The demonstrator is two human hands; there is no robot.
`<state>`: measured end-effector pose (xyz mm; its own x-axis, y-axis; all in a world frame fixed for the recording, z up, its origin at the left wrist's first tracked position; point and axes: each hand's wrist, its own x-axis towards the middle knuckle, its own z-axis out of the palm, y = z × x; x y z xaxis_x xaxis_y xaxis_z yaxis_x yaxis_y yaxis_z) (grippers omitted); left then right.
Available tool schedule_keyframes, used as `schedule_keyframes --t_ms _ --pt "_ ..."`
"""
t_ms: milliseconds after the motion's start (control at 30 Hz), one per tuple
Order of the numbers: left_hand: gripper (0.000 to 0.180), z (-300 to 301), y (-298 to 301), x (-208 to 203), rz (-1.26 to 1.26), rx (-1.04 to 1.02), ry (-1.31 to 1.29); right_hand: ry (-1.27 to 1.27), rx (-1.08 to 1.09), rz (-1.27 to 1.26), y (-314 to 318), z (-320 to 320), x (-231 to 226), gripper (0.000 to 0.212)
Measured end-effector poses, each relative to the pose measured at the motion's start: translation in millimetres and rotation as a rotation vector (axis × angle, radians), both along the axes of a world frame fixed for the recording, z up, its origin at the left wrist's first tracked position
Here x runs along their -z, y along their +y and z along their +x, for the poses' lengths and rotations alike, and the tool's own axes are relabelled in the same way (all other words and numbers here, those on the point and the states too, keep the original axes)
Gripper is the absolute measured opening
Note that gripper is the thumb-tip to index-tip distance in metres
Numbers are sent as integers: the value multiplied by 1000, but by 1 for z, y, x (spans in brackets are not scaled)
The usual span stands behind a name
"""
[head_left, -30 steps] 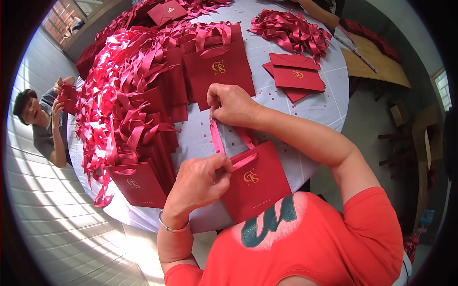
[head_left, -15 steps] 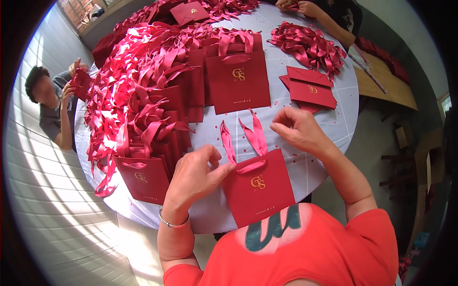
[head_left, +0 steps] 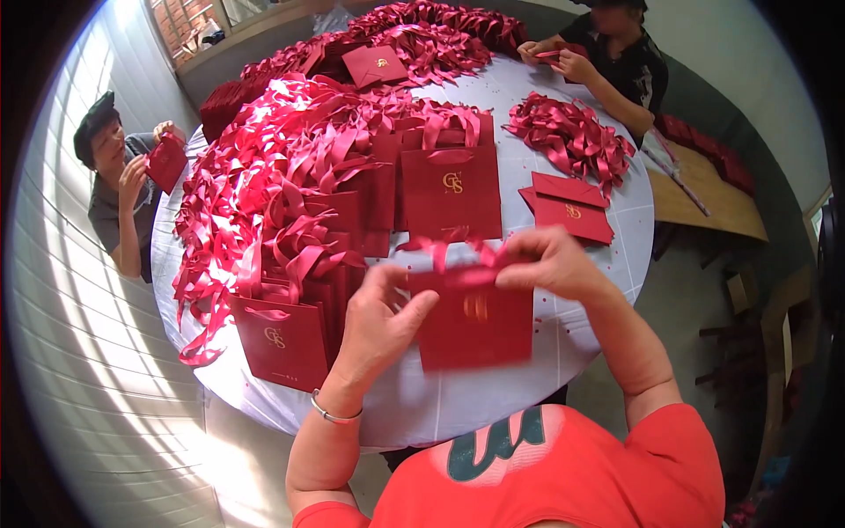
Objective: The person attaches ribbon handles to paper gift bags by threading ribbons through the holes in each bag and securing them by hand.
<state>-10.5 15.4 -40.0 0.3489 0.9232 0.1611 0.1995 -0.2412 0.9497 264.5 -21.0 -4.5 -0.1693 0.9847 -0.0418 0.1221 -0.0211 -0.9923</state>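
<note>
A small red paper gift bag (head_left: 475, 330) with a gold emblem and pink ribbon handles is in front of me, smeared by motion. My right hand (head_left: 550, 264) pinches its top right corner, near the ribbon. At the bag's upper left side is my left hand (head_left: 383, 321), thumb and index finger apart, the thumb overlapping the bag's front. Whether the left fingers touch the bag is hard to see. Just beyond stands another red gift bag (head_left: 451, 198), upright at the front of a row. More upright red bags (head_left: 280, 343) stand left of my left hand.
Bags with tangled pink ribbons (head_left: 282, 150) crowd the left and back of the round, white-covered table (head_left: 607, 299). A loose ribbon pile (head_left: 572, 141) and flat red bags (head_left: 572, 211) lie right. One co-worker (head_left: 119, 176) holds a red bag at left; another (head_left: 616, 66) handles ribbon at back right.
The bag has moved up and away from my body. My right hand has come down and left onto its top corner. The left hand stays beside it, and the view has shifted slightly.
</note>
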Motion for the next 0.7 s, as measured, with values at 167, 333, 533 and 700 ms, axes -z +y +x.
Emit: schedule_keyframes --t_ms 167,333,533,700 --pt "52 -6 9 3 106 -84 -78 -270 274 670 55 8 -65 24" --pt "46 0 2 5 82 43 240 -261 99 357 119 22 -35 36" --pt "47 3 1 10 91 60 267 -268 361 389 113 28 21 39" --pt "47 2 -2 6 93 78 361 -432 515 454 81 66 21 30"
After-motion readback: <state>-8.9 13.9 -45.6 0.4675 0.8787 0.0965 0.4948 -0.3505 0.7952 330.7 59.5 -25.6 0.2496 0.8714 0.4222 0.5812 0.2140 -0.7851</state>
